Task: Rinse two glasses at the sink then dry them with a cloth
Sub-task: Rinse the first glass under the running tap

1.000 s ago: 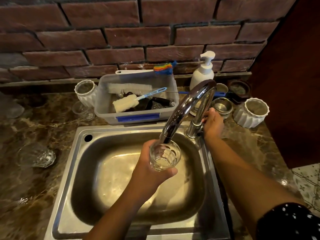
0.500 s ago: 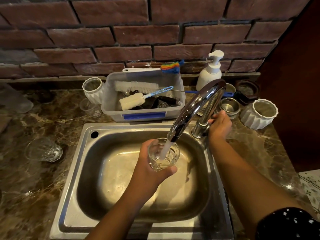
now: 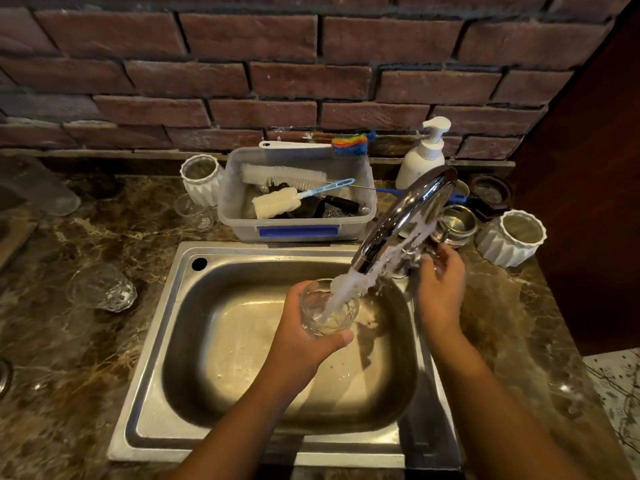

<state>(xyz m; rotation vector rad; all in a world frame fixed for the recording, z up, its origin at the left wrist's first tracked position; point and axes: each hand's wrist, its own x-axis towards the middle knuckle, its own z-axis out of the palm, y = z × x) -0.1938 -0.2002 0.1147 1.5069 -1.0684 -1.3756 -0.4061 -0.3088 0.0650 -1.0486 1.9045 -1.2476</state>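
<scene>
The left hand (image 3: 304, 344) wraps its fingers and thumb around a clear faceted glass (image 3: 329, 308), held upright over the steel sink (image 3: 221, 341); a white stream of water (image 3: 349, 289) from the curved chrome tap (image 3: 401, 220) pours into it; the right hand (image 3: 440, 289) is at the tap's base, fingers curled, though whether they grasp the lever cannot be told; a second glass (image 3: 102, 287) lies on its side on the marble counter (image 3: 86, 358), left of the sink; behind the sink sits a plastic tub of brushes (image 3: 298, 195), with a white soap pump (image 3: 424, 154) to its right.
</scene>
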